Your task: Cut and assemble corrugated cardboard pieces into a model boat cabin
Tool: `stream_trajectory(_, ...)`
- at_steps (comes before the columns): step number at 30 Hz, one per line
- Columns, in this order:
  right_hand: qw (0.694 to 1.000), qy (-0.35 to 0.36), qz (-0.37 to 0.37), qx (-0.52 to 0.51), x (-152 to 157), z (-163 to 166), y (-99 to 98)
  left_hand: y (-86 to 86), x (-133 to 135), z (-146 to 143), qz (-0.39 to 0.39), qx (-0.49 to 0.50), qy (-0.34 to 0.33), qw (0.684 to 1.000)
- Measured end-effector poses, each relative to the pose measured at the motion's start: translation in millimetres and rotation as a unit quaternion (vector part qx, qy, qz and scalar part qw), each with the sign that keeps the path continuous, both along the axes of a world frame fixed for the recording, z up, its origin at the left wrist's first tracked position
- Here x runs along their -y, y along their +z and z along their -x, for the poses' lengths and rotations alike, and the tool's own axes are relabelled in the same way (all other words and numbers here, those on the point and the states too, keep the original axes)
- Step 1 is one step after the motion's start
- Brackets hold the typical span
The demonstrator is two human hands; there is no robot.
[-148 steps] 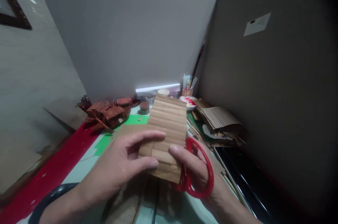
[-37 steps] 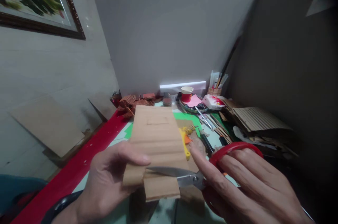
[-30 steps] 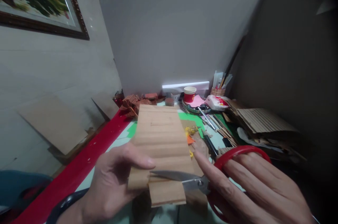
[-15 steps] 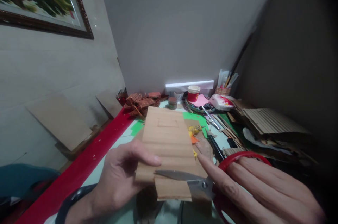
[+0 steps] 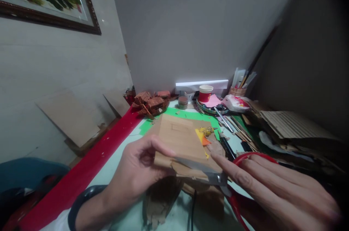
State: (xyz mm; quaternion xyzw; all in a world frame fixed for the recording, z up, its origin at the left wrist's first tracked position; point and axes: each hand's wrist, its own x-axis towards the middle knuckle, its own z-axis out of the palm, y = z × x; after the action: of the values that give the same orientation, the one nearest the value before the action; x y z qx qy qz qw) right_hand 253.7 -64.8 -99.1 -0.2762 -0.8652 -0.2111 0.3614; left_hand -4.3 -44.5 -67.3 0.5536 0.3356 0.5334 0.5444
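Note:
My left hand (image 5: 139, 165) pinches the left edge of a tan cardboard piece (image 5: 181, 138), thumb on top and fingers beneath. A small rectangle is outlined near the far end of the cardboard. In my right hand (image 5: 269, 183) is a pair of red-handled scissors (image 5: 218, 178), its fingers through the loop and the index finger stretched along the side. The blades lie across the near end of the cardboard, pointing left toward my left thumb. Yellow and orange scraps (image 5: 204, 134) lie just right of the cardboard. A black pen-like tool (image 5: 227, 148) lies beyond my right index finger.
Reddish-brown corrugated pieces (image 5: 152, 104) are piled at the back left. Behind stand a small jar (image 5: 183, 102), a red paper cup (image 5: 205, 94) and a white packet (image 5: 236, 103). Stacked cardboard (image 5: 297, 124) is on the right. A grey panel (image 5: 201, 31) closes off the back.
The cardboard has tilted flatter, and its near strip, which hung below the blades, is now largely out of sight. The scissors have moved slightly right and up with both hands.

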Motion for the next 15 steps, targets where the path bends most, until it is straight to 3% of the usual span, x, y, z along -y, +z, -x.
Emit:
stream_trajectory(8,1.0,-0.005,0.012,0.005,3.2,0.1,-1.8,-4.2,-3.1,0.0,0.006,0.02,-0.013,1.0)
stream_trajectory(15,0.999,-0.027,0.022,0.022,7.6,-5.7,-6.6,1.6,-0.9,-3.4,0.013,0.01,0.018,1.0)
